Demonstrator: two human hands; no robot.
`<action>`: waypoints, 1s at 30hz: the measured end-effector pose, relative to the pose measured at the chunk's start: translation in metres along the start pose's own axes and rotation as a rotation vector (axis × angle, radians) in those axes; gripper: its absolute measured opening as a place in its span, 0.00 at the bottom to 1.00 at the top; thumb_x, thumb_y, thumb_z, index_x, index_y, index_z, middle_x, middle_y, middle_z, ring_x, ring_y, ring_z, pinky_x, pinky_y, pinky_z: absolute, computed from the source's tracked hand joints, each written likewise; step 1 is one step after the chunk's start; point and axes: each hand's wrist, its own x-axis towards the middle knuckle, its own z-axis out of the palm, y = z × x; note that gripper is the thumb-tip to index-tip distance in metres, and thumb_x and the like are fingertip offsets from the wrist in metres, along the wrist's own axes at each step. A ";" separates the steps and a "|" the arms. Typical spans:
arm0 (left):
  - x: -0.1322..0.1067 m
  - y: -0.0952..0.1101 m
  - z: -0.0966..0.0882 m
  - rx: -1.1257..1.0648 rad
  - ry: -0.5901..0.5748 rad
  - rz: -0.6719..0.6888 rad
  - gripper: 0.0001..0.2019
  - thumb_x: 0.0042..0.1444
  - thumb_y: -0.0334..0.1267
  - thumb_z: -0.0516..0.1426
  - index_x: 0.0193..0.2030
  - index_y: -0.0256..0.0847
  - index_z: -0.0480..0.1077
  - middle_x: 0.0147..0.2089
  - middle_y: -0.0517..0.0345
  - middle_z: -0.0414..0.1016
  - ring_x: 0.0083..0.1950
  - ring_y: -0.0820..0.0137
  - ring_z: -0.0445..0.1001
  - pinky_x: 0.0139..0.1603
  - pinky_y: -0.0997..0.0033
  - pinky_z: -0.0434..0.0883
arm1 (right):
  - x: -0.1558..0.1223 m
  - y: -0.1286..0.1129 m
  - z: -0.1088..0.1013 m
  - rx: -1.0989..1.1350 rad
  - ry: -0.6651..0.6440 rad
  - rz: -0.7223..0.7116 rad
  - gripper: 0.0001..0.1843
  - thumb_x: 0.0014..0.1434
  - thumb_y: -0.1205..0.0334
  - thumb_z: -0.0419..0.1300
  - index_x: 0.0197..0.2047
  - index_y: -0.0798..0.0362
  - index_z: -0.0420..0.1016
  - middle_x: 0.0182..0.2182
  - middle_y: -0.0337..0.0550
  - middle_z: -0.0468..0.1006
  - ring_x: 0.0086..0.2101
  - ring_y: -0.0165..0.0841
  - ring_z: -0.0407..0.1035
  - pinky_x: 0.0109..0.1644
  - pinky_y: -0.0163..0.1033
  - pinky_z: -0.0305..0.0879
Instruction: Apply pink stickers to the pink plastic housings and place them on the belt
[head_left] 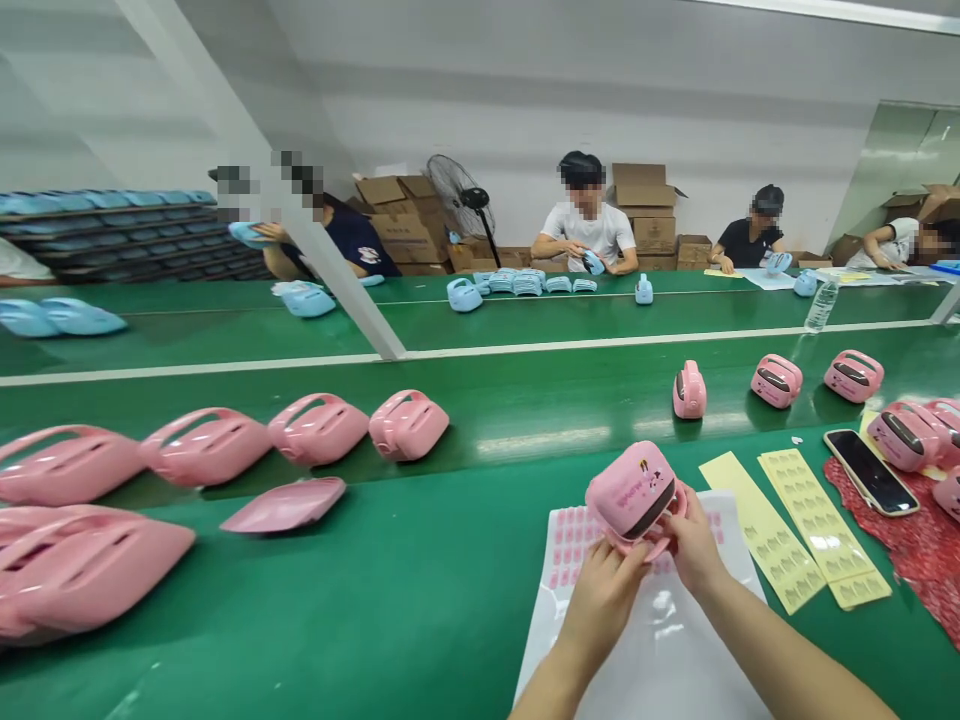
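Both of my hands hold a pink plastic casing (630, 492) with a loop handle, a dark curved window and small printed figures. It is tilted above a white sheet of pink stickers (566, 550). My left hand (606, 590) grips its lower edge, with the thumb near the handle. My right hand (691, 540) closes around the handle side at the right; some fingertips are hidden behind the casing. Yellow sticker sheets (814, 520) lie right of my right hand.
Pink casings (319, 428) line the left side, with a loose pink panel (289, 503) before them. More casings (776, 381) and a phone (870, 470) on red wrap are at right. A white post (322, 240) rises ahead. Across the bench, several people handle blue casings (465, 295).
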 end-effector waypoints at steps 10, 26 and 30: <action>-0.061 -0.024 0.026 -1.268 0.062 -0.497 0.24 0.55 0.57 0.47 0.45 0.44 0.73 0.43 0.48 0.77 0.54 0.55 0.68 0.57 0.51 0.60 | -0.035 -0.012 -0.026 -0.373 -0.100 0.061 0.33 0.34 0.73 0.49 0.48 0.50 0.59 0.17 0.27 0.63 0.19 0.28 0.58 0.25 0.33 0.55; -0.064 -0.045 0.008 -1.462 0.062 -0.465 0.19 0.58 0.47 0.49 0.56 0.57 0.62 0.50 0.54 0.74 0.49 0.57 0.72 0.55 0.51 0.63 | 0.004 -0.064 -0.146 -1.169 0.263 -0.174 0.07 0.45 0.64 0.55 0.18 0.52 0.65 0.24 0.39 0.66 0.26 0.33 0.64 0.29 0.38 0.59; -0.064 -0.044 0.010 -1.437 0.067 -0.495 0.22 0.58 0.48 0.49 0.59 0.56 0.58 0.50 0.52 0.74 0.49 0.56 0.73 0.53 0.51 0.65 | 0.003 -0.056 -0.142 -1.215 0.280 -0.194 0.07 0.46 0.67 0.55 0.18 0.52 0.64 0.26 0.40 0.64 0.28 0.33 0.63 0.31 0.39 0.58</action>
